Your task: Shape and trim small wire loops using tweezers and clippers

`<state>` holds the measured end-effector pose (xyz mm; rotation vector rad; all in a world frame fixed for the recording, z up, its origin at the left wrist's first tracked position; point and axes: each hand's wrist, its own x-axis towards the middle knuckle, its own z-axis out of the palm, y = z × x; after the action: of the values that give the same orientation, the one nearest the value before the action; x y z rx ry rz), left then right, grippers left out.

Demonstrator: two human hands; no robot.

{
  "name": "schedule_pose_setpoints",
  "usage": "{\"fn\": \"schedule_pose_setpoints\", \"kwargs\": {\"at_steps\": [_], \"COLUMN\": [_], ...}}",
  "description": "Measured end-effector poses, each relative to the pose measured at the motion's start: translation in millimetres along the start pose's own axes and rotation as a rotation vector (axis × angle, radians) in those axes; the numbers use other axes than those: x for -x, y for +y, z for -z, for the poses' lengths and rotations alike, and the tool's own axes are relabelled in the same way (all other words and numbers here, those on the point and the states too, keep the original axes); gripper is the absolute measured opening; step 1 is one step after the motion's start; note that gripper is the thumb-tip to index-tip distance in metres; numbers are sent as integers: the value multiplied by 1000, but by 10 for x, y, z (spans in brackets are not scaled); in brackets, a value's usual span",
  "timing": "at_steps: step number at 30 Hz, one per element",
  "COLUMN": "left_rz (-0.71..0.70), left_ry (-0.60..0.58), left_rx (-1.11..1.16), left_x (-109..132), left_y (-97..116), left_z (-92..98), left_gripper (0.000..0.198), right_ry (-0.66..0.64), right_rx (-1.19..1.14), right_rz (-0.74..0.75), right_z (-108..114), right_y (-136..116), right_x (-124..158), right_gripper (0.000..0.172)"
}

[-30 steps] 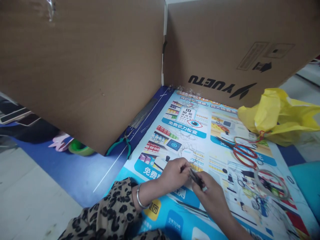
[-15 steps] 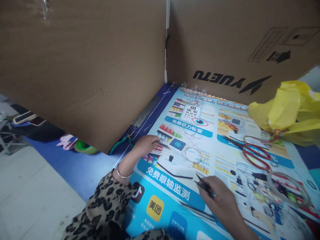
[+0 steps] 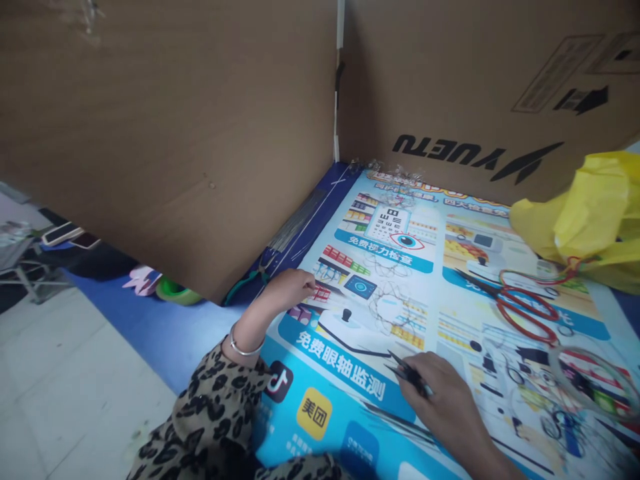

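My left hand [image 3: 291,291] is closed over the left side of a printed poster [image 3: 345,320], fingertips pressed together. Whatever it pinches, if anything, is too fine to make out. Low over the poster's lower middle, my right hand [image 3: 443,395] grips small dark pliers [image 3: 411,375] with pointed jaws that stand slightly apart, aimed left. Between and beyond the hands lies a loose ring of thin wire [image 3: 395,308]. A bundle of thin straight wires [image 3: 400,421] rests just below the pliers, partly behind my right hand.
Cardboard walls [image 3: 200,133] rise at the left and back. Red-handled scissors [image 3: 527,313], a clear tape ring [image 3: 595,380] and a yellow plastic bag [image 3: 590,213] are on the right. More straight wires [image 3: 295,227] and green-handled pliers [image 3: 245,283] lie along the left wall.
The view has shifted slightly, so the poster and walls sit a little farther right. Both hands have moved slightly left over the poster. The pliers stay in my right hand.
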<state>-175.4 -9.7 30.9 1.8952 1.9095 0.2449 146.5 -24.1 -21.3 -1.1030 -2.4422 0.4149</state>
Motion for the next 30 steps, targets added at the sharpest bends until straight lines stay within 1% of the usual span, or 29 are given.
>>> {"fn": "schedule_pose_setpoints", "kwargs": {"at_steps": [6, 10, 13, 17, 20, 23, 26, 30], "left_rz": [-10, 24, 40, 37, 11, -23, -75, -129], "left_ry": [0, 35, 65, 75, 66, 48, 8, -29], "left_rx": [-8, -36, -51, -75, -80, -56, -15, -14], "left_x": [-19, -17, -10, -7, -5, -3, -4, -7], "left_y": [-31, -63, -93, -113, -99, -77, -70, -86], "left_z": [-31, -52, -34, 0, 0, -11, -22, -40], "left_gripper": [10, 10, 14, 14, 15, 22, 31, 32], "right_ry": [0, 21, 36, 16, -20, -39, -44, -29], "right_rx": [67, 86, 111, 133, 133, 146, 156, 160], "right_rz": [45, 88, 114, 124, 105, 96, 100, 110], "right_z": [4, 6, 1, 4, 6, 2, -3, 1], "right_y": [2, 4, 14, 18, 17, 22, 24, 5], "right_x": [-4, -16, -11, -9, -19, -23, -21, -35], "right_gripper": [10, 10, 11, 11, 12, 13, 13, 13]}}
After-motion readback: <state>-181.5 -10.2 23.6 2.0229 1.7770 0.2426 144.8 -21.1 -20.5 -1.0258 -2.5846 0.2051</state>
